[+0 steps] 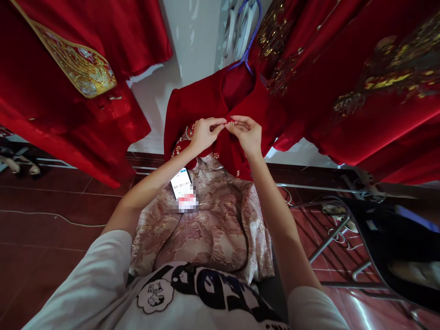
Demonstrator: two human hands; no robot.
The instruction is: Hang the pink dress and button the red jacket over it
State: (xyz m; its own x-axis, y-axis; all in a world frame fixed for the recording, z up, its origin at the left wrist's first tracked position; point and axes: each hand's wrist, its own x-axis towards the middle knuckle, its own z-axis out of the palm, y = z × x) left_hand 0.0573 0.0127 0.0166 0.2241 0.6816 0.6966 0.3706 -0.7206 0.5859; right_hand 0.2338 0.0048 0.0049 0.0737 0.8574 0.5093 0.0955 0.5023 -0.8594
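A red jacket with beaded trim hangs from a blue hanger in front of me. At its front closure, below the collar opening, my left hand pinches the jacket's edge from the left. My right hand pinches the other side, with its fingertips at a small beaded fastener. The fingertips of both hands nearly meet there. Pink and gold patterned fabric lies over my lap, and a phone showing a timer rests on it.
Red garments with gold embroidery hang at the left and right. A dark chair with metal legs stands at the lower right. A thin cable crosses the tiled floor on the left, and shoes sit at the far left.
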